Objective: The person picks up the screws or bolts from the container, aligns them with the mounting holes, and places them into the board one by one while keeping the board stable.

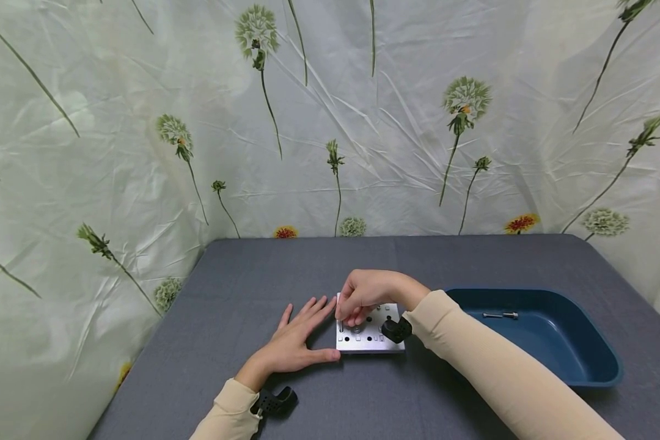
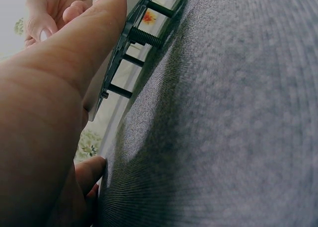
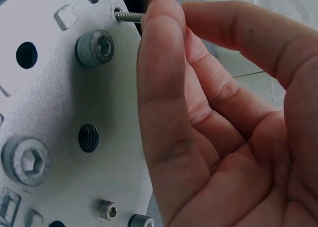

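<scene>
Pinching a slim threaded screw in the fingers of the right hand, with its bare shank jutting past the fingertips and its end at a small hole near the edge of a silver metal plate. Hard to tell how deep into that hole; mostly hidden by the grasp at the other end. Reaching over the plate from the right, toward its left side.

Spreading the left hand just left of the plate, with fingers released and straight, clasping nothing. Set with the thumb at the near left corner and the forefinger tip close by the left edge.

Standing out from the plate's face, near the grasping fingers: a socket-head bolt; farther off, a larger socket-head bolt and a small socket screw. Between them, a threaded hole. Projecting from the underside toward the grey cloth-covered desk: several dark pins, including a thick threaded one.

Lying right of the plate, partly behind the right sleeve: a blue tray with slim metal fasteners inside. Behind the desk, a dandelion-print curtain.
</scene>
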`<action>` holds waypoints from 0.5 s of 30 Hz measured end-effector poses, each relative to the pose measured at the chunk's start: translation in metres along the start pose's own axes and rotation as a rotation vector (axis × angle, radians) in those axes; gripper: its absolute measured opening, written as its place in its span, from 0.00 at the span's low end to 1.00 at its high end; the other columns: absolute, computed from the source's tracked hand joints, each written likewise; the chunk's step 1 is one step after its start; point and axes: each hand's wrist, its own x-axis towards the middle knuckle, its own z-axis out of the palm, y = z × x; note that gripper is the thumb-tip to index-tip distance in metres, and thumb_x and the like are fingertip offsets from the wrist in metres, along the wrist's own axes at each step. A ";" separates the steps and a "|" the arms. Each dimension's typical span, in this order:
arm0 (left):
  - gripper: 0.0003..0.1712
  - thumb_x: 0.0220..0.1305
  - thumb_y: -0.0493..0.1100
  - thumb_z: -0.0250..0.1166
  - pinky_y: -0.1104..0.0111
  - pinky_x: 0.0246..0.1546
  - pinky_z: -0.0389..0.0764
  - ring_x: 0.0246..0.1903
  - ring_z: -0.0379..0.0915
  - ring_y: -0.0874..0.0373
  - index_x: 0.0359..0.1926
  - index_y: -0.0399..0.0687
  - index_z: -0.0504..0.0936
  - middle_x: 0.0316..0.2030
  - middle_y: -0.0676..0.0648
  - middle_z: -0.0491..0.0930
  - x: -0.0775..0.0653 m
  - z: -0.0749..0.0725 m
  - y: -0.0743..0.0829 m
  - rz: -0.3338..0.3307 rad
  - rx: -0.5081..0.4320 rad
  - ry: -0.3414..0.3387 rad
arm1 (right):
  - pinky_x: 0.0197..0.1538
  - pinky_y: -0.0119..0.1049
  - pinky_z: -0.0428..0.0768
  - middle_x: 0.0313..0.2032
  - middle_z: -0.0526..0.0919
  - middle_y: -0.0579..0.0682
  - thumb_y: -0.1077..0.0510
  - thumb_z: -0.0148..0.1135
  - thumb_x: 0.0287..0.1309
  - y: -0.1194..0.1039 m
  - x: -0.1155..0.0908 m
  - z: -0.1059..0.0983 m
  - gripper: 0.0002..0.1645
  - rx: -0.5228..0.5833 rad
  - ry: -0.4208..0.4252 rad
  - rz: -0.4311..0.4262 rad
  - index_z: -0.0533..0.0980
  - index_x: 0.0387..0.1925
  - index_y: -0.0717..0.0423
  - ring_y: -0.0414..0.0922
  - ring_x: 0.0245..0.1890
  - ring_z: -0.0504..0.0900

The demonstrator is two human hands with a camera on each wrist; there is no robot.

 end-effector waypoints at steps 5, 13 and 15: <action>0.59 0.65 0.69 0.74 0.31 0.81 0.26 0.88 0.38 0.45 0.87 0.72 0.51 0.87 0.49 0.52 0.000 0.000 0.000 0.002 -0.005 -0.002 | 0.34 0.26 0.85 0.26 0.87 0.47 0.67 0.64 0.70 0.000 0.000 0.000 0.09 0.002 -0.020 0.001 0.88 0.40 0.67 0.35 0.26 0.83; 0.59 0.64 0.69 0.74 0.31 0.81 0.26 0.88 0.38 0.45 0.87 0.71 0.51 0.87 0.49 0.51 0.000 0.000 0.000 0.002 -0.002 -0.002 | 0.33 0.26 0.85 0.27 0.87 0.47 0.67 0.64 0.70 -0.001 -0.001 0.000 0.08 0.003 -0.024 0.002 0.88 0.39 0.66 0.35 0.26 0.84; 0.59 0.65 0.69 0.73 0.31 0.81 0.26 0.88 0.38 0.45 0.87 0.71 0.51 0.87 0.49 0.51 0.000 0.000 0.000 0.000 0.000 -0.003 | 0.33 0.26 0.85 0.27 0.87 0.47 0.67 0.64 0.70 -0.001 -0.001 -0.001 0.08 0.002 -0.023 0.002 0.88 0.39 0.66 0.35 0.26 0.84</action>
